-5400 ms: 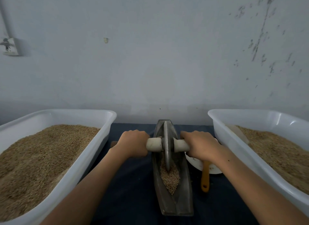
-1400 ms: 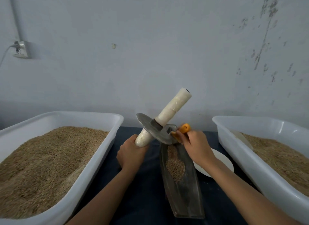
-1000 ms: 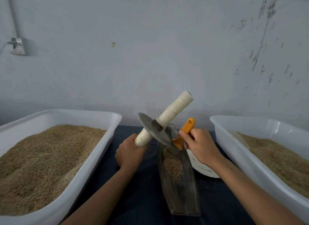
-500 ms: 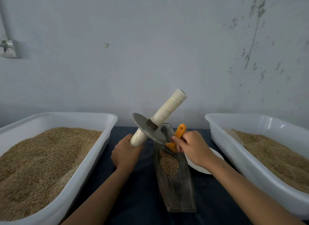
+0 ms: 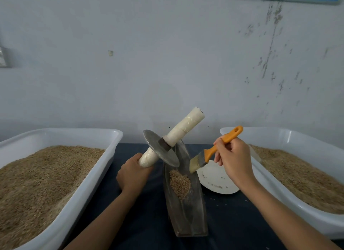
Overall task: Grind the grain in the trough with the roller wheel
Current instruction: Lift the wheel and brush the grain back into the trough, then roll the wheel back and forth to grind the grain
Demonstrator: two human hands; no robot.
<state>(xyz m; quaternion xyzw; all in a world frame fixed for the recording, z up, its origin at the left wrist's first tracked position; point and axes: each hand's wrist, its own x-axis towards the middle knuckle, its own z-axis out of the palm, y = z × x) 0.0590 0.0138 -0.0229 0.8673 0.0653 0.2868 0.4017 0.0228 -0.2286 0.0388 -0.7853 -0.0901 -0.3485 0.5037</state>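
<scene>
Head view: at lower centre of the frame the metal trough [image 5: 186,210] lies on a dark cloth [image 5: 149,218], its long axis running from the lower edge up toward the wall, the narrow far tip leaning slightly left. A small heap of grain [image 5: 180,183] sits in its middle. The roller wheel [image 5: 161,147] is lifted clear of the trough, just above its far end; its axle slants from lower left to upper right, the free white handle [image 5: 186,126] pointing up and right toward the wall, the disc tilted with its face toward the upper left. The left hand [image 5: 133,174], left of centre, grips the lower handle with fingers curled round it. The right hand [image 5: 233,159], right of centre, pinches the orange handle of a brush [image 5: 210,153], bristles pointing down-left to the trough's right rim. A white plate [image 5: 216,179] lies just right of the trough. White tubs [image 5: 61,136] of grain fill the lower left and lower right [image 5: 279,134]
</scene>
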